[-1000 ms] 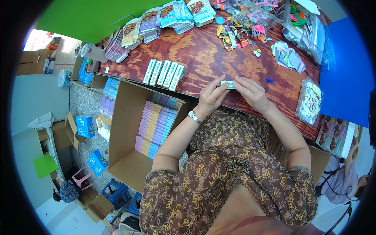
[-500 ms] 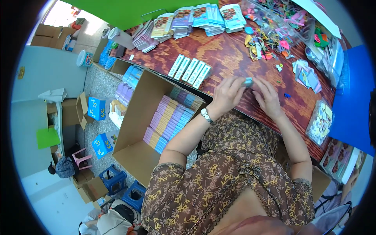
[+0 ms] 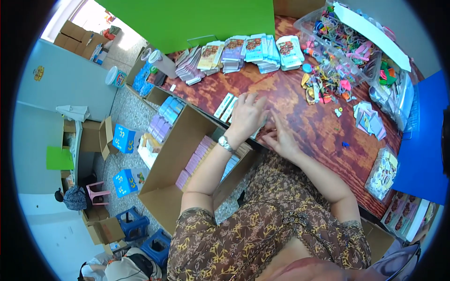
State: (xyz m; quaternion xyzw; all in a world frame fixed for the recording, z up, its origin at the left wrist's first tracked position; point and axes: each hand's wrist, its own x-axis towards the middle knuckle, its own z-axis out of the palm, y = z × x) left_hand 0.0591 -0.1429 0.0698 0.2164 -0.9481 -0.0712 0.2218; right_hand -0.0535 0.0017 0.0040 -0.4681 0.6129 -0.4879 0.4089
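The row of small white-ended boxes (image 3: 224, 104) stands at the table's near edge, two ends showing and the rest covered by the left hand (image 3: 248, 116); half a second ago all five ends are in sight and a small pale box sits at the fingertips, to the right of the row; now the left hand lies over the row and that pale box is lost to view, so the handling is at the row itself rather than beside it; the left fingers bend downward, and whether they grip a box cannot be told; the right hand (image 3: 283, 140) is close by, fingers bent and thumb apart, its hold likewise unclear; around them spreads the reddish wooden table (image 3: 281, 93); beyond lie stacks of printed cards (image 3: 290, 52) and a heap of colourful trinkets (image 3: 326, 86); below the edge stands an open carton (image 3: 171, 152).
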